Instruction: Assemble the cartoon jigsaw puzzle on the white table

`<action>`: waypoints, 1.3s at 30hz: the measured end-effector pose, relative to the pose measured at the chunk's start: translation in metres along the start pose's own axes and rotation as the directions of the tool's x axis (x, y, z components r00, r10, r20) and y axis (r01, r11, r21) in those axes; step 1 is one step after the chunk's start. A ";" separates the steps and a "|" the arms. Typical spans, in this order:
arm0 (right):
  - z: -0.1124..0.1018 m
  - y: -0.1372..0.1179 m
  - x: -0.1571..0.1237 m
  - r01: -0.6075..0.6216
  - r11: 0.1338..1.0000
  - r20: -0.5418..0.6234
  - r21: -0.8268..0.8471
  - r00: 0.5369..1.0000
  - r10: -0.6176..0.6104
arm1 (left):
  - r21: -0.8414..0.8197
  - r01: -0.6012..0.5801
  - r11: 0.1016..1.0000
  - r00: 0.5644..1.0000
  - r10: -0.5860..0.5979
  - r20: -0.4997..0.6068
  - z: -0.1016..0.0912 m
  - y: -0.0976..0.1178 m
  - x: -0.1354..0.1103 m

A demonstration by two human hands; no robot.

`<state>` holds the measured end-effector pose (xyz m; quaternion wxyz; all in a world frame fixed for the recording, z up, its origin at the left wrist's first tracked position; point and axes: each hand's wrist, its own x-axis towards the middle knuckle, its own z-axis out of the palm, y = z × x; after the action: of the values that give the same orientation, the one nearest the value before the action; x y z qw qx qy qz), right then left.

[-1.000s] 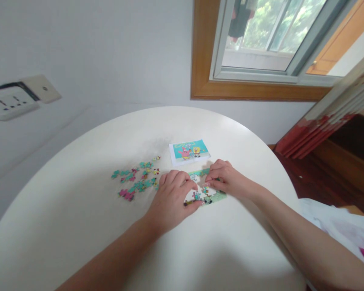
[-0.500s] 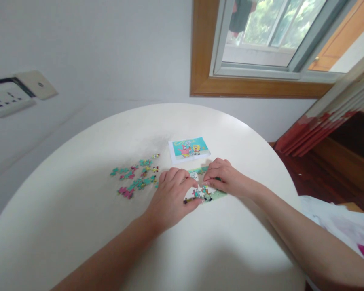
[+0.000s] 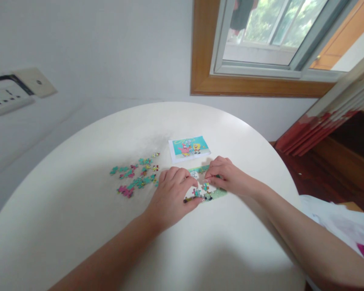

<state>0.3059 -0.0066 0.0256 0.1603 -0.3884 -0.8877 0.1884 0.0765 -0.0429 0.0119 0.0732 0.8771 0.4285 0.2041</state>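
A partly filled jigsaw puzzle (image 3: 221,193) with a green border lies on the table, white gaps showing among its pieces. My left hand (image 3: 172,192) rests over its left side, thumb and fingers apart in a C shape, the tips touching the puzzle. At the puzzle's right side, my right hand (image 3: 226,174) pinches with thumb and forefinger at a small colourful jigsaw piece (image 3: 206,186) near the middle. The fingers partly cover this piece. Both hands hide parts of the puzzle.
Several loose jigsaw pieces (image 3: 139,182), teal, pink and yellow, are scattered left of my hands. Behind the puzzle lies a cartoon picture card (image 3: 189,148). The round white table (image 3: 79,226) meets a wall with a socket (image 3: 7,97) and a wood-framed window (image 3: 202,83).
The fingers of my right hand have shifted very slightly, with the small colourful piece at their tips turning a little. My left hand stays put on the puzzle.
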 end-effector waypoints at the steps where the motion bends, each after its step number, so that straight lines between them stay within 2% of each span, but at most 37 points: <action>1: -0.002 0.001 -0.001 -0.002 1.000 -0.001 0.001 1.000 0.002 | 0.000 0.003 1.000 1.000 -0.003 0.001 0.000 0.000 0.000; 17: -0.007 0.011 -0.004 0.040 0.999 0.086 0.012 0.995 -0.041 | -0.018 0.000 1.000 1.000 0.000 0.004 -0.001 0.000 0.000; 28: 0.004 -0.008 0.000 0.029 0.999 -0.038 0.039 0.999 -0.027 | 0.007 -0.033 0.999 0.999 0.033 -0.007 0.000 -0.002 0.001; 39: 0.010 -0.011 0.002 0.022 1.000 0.001 -0.013 1.000 -0.022 | 0.015 -0.043 0.999 0.999 0.043 -0.006 0.001 -0.002 0.002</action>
<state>0.2938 -0.0143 0.0224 0.1595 -0.3797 -0.8931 0.1809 0.0763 -0.0399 0.0105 0.0607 0.8861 0.4113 0.2051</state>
